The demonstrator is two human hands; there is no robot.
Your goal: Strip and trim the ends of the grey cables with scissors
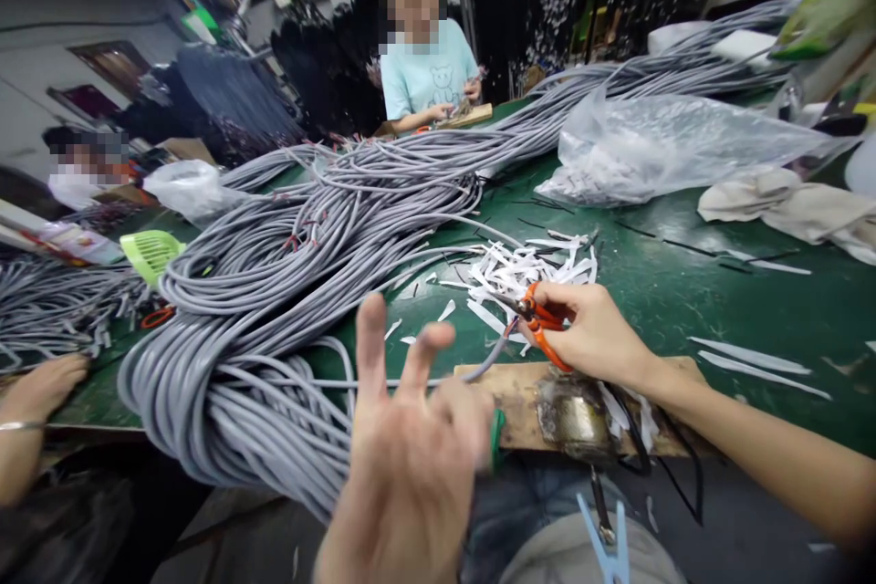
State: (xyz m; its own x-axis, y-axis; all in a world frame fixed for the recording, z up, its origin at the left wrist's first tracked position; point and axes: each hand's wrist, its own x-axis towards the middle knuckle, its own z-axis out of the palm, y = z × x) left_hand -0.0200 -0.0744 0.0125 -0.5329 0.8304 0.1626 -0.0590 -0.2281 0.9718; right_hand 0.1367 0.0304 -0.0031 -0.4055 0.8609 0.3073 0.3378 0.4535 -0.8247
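Note:
My left hand is raised palm up in the foreground, partly blurred, with two fingers stretched apart and others bent. A small green piece shows beside its right edge; whether the hand touches it I cannot tell. My right hand grips orange-handled scissors, blades pointing left over a pile of white strips. Just below the blades sits the end of a grey cable, with coloured wires at its tip. That cable passes behind my left fingers.
A thick bundle of grey cables spans the green table. Near me lies a wooden board with a metal cylinder. A clear plastic bag lies to the right. A person sits opposite; another person's hand rests at left.

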